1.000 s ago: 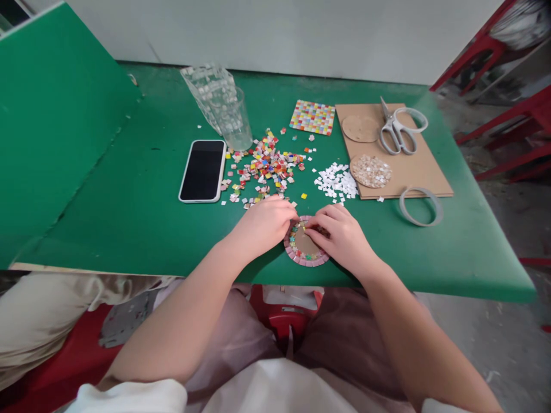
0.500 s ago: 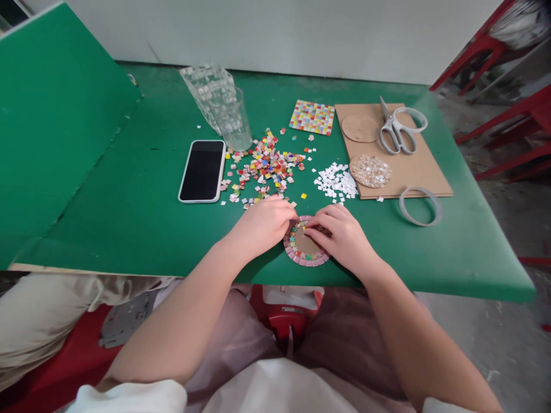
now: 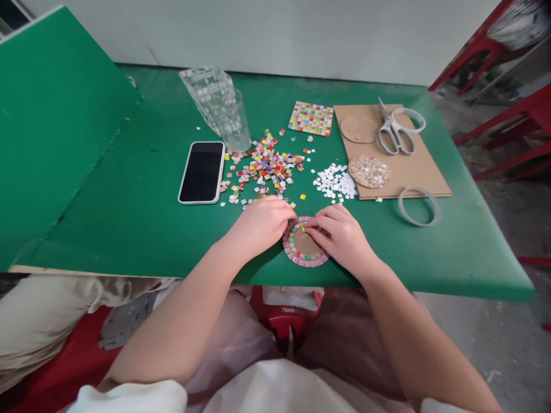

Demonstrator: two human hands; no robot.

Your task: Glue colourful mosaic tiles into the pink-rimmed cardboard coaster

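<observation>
Near the table's front edge lies a round mosaic coaster (image 3: 310,262) with a rim of pink tiles. Inside that rim runs a ring of small coloured star- or flower-shaped pieces (image 3: 297,250) around a bare brown centre. My left hand (image 3: 267,222) is closed at the coaster's upper left edge, its fingertips on the rim. From the right, my right hand (image 3: 344,238) reaches over the coaster, thumb and finger pinched at a small yellow piece (image 3: 303,229) on the inner ring. The right hand covers part of the coaster's right side.
Beyond the hands lie loose coloured tiles (image 3: 271,163) and white tiles (image 3: 334,180). A phone (image 3: 202,172) and a clear cup (image 3: 236,126) with a plastic bag (image 3: 206,92) stand left. Scissors (image 3: 396,135) rest on cardboard (image 3: 424,172), near a tape roll (image 3: 437,215) and a tiled square (image 3: 310,119).
Hardly anything differs. The view has shifted slightly, and the yellow piece at my right fingertips shows a little more clearly. Both hands keep their places at the coaster.
</observation>
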